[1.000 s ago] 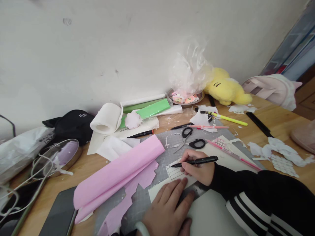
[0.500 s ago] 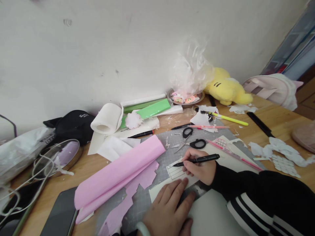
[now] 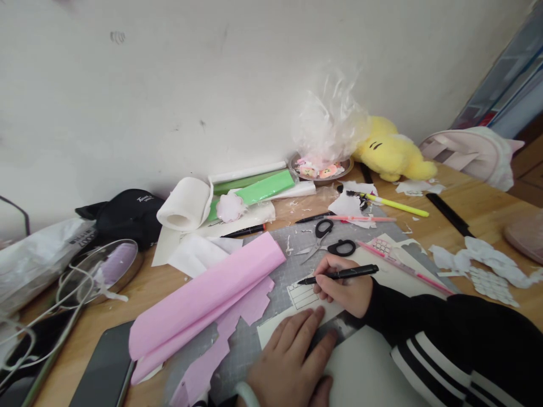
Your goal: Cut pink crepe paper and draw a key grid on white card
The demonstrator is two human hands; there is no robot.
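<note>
My right hand (image 3: 345,288) is closed around a black pen (image 3: 352,273), its tip at a small ruled grid drawn on white paper (image 3: 271,327). Rounded outlines run along the grid's top row. Flat on the paper's lower part lies my left hand (image 3: 292,356), fingers stretched out, a pale bangle at the wrist. A dark strip shows between the two hands; I cannot make out what it is. Beneath the paper is a grey cutting mat (image 3: 278,243). Scissors (image 3: 324,246) with black handles rest just beyond my right hand.
Folded pink paper (image 3: 207,294) lies to the left, near a dark phone (image 3: 104,367). At the back are a white paper roll (image 3: 184,203), green paper (image 3: 265,189), a tray (image 3: 322,172) and a yellow plush toy (image 3: 390,150). Paper scraps (image 3: 492,265) and pens lie on the right.
The pen's tip has shifted very slightly up and left over the grid. My left hand stays in place.
</note>
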